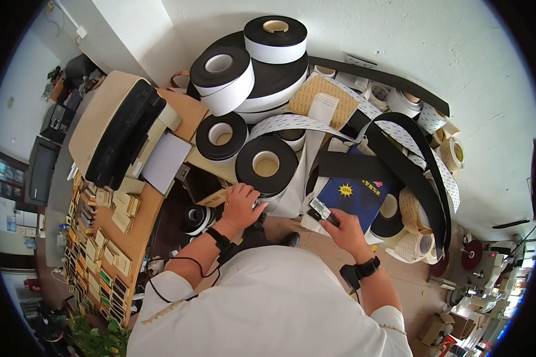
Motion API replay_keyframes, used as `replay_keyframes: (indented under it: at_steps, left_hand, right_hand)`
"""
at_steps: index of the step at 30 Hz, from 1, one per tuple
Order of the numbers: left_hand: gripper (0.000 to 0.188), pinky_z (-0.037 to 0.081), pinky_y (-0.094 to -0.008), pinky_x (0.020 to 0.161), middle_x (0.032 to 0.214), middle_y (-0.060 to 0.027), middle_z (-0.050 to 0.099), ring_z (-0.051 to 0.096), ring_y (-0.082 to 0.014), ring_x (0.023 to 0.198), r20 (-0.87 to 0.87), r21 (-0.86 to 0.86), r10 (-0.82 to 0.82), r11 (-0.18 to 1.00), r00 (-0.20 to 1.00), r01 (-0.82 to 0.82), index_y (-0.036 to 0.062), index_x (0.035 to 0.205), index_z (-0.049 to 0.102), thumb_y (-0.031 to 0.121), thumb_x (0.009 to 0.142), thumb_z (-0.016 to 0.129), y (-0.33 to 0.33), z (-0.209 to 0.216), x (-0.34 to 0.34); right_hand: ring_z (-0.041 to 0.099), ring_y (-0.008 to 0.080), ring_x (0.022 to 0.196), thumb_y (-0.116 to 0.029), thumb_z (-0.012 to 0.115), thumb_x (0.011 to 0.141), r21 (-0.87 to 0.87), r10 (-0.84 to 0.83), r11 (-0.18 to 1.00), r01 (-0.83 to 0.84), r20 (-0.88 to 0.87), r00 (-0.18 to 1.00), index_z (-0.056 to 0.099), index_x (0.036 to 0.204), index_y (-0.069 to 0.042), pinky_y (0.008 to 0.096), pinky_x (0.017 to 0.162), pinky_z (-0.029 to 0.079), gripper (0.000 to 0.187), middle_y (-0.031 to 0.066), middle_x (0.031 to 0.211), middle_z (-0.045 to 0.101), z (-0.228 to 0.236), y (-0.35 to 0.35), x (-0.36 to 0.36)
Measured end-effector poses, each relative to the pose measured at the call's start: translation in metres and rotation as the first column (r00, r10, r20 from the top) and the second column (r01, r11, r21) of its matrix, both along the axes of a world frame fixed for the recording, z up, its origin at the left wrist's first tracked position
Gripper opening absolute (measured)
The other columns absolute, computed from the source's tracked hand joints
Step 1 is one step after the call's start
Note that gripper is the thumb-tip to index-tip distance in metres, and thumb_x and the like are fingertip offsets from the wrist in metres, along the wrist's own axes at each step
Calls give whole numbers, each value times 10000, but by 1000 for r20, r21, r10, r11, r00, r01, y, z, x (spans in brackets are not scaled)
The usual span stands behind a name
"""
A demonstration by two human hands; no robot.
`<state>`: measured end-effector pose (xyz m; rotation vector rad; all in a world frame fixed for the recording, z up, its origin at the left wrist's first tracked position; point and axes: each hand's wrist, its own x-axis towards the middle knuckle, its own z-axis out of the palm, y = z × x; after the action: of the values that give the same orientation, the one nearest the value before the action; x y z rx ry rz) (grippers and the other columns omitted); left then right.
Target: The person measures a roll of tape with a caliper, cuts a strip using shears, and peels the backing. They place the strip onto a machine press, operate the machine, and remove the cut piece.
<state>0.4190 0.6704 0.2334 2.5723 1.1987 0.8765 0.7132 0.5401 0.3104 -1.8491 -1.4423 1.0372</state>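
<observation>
Just right of the black-faced roll (287,165), the right hand (346,229) grips a small silver-and-black handheld device (320,209). The left hand (240,205) rests at the roll's near edge, fingers curved; whether it grips is unclear. A blue flat package (354,201) lies right of the roll, a printer (116,131) well left.

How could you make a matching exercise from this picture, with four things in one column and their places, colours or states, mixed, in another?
Column 1
1. Left hand
2. Right hand
3. Printer
4. Leafy plant

Column 2
A. green, at the picture's lower left
B. at the near edge of a black-topped roll
C. beige and black
D. holding a small device

Right pairs: 1-B; 2-D; 3-C; 4-A
</observation>
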Motion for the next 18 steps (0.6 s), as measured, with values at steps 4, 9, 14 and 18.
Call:
replay_keyframes:
  at_steps: [4,9,14,18]
  left_hand:
    - [235,414,-438,817,984,-80,591,559,-306,948,-54,-72,-70,995,996,66,89,904,650,197,750,791,10,-6,-8]
    - [196,409,-423,832,960,-68,591,554,-288,940,-125,-45,-117,993,985,112,90,859,650,184,750,783,16,-5,-23]
    - [163,410,-422,820,900,-52,586,557,-273,932,-194,-42,-217,976,957,213,90,842,650,165,758,768,30,-3,-31]
    - [135,416,-406,803,844,-43,575,568,-272,895,-125,-28,-457,889,881,457,94,828,652,153,768,758,42,2,-6]
  right_hand:
    - [511,145,573,-179,735,889,18,-5,1000,5,31,1000,679,1153,12,304,560,439,331,104,664,582,-1,16,-10]
    - [471,98,570,-159,733,888,2,-46,999,46,46,998,682,1156,8,291,543,418,320,69,643,561,6,29,-17]
    - [470,110,567,-164,739,881,-1,-79,997,80,58,995,682,1152,10,294,545,418,328,70,636,562,6,36,-19]
    - [524,155,544,-219,757,866,16,-137,991,136,122,983,691,1120,5,314,547,439,344,88,645,601,-2,40,-20]
